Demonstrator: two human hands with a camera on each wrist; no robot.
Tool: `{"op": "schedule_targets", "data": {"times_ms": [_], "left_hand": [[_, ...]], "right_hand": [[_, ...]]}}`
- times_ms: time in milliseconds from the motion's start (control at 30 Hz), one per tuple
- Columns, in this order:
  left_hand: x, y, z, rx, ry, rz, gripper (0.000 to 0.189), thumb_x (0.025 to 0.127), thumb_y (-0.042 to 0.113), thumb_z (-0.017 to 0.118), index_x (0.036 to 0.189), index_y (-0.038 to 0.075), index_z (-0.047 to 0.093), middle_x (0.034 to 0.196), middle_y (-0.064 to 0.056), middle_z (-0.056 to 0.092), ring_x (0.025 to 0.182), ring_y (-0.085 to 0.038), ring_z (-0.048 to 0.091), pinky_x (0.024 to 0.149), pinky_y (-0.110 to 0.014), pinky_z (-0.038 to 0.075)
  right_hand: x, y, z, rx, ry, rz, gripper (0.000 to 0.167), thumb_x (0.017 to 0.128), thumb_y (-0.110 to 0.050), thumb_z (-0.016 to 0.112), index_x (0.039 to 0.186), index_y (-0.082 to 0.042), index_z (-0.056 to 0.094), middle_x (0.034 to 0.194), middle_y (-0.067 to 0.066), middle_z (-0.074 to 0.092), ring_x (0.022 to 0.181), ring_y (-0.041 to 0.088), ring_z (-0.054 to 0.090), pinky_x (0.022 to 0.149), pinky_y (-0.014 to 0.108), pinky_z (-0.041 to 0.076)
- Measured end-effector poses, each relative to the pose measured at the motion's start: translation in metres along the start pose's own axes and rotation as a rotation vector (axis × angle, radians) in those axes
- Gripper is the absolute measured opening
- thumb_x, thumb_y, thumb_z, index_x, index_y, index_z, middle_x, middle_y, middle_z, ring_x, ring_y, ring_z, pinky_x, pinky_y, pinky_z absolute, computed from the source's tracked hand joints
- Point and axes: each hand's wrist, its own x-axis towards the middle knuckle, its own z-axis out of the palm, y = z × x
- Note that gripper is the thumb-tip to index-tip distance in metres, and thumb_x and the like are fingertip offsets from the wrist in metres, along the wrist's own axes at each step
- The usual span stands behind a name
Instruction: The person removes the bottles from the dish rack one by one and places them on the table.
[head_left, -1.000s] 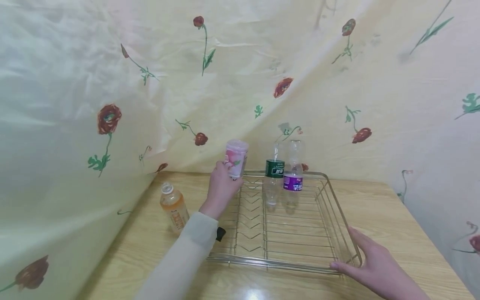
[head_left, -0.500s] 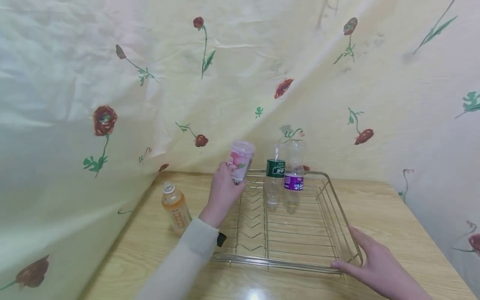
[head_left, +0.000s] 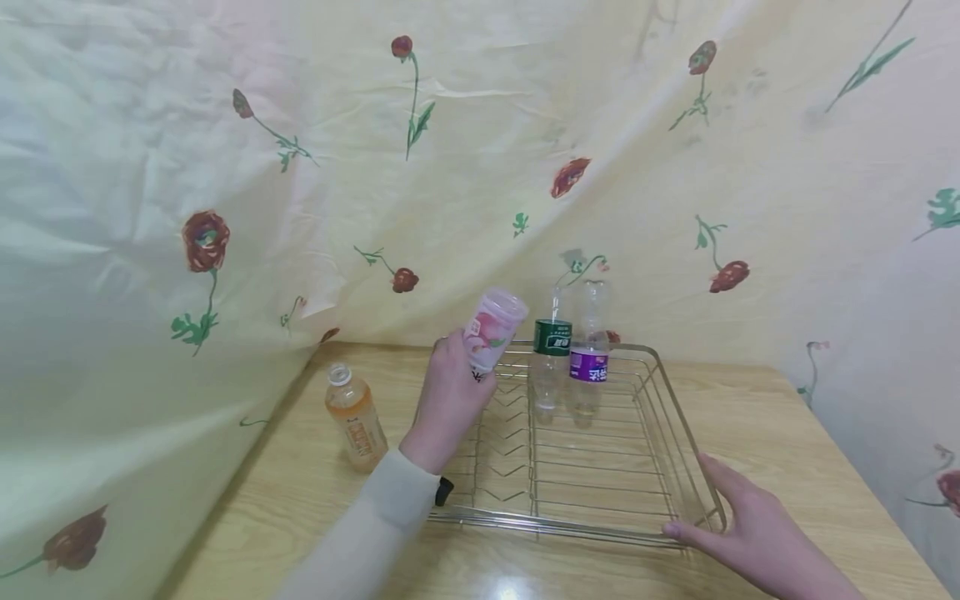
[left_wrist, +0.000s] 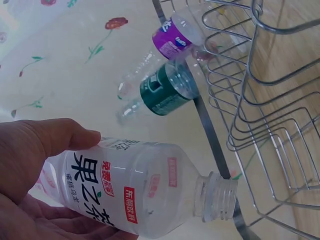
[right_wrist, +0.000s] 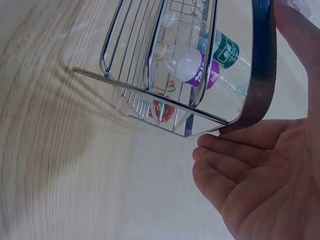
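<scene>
Clear bottle (left_wrist: 135, 187), gripped by left hand (head_left: 448, 392), tilts further rightward; loosely extended right hand (head_left: 753, 518) touches rack (head_left: 555, 528).

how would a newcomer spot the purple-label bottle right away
On the table sits a wire rack. In its far part, neck down, is the purple-label bottle. The purple label sets it apart from the green-label bottle just left of it in the head view.

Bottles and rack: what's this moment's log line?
left hand: holds pink bottle, neck down; right hand: touches rack; green bottle, purple bottle: in rack; orange bottle: beside rack
</scene>
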Motion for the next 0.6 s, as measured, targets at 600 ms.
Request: {"op": "schedule_targets", "data": {"times_ms": [600], "left_hand": [[-0.006, 0.018, -0.015, -0.004, 0.015, 0.063, 0.061, 0.076, 0.001, 0.082, 0.128, -0.006, 0.051, 0.105, -0.012, 0.059, 0.091, -0.023, 0.057, 0.079, -0.035, 0.057]], "right_hand": [[0.001, -0.002, -0.001, -0.014, 0.013, -0.006, 0.111, 0.077, -0.053, 0.085, 0.145, 0.019, 0.036, 0.139, 0.044, 0.043, 0.122, 0.064, 0.044, 0.092, 0.076, 0.041]]}}
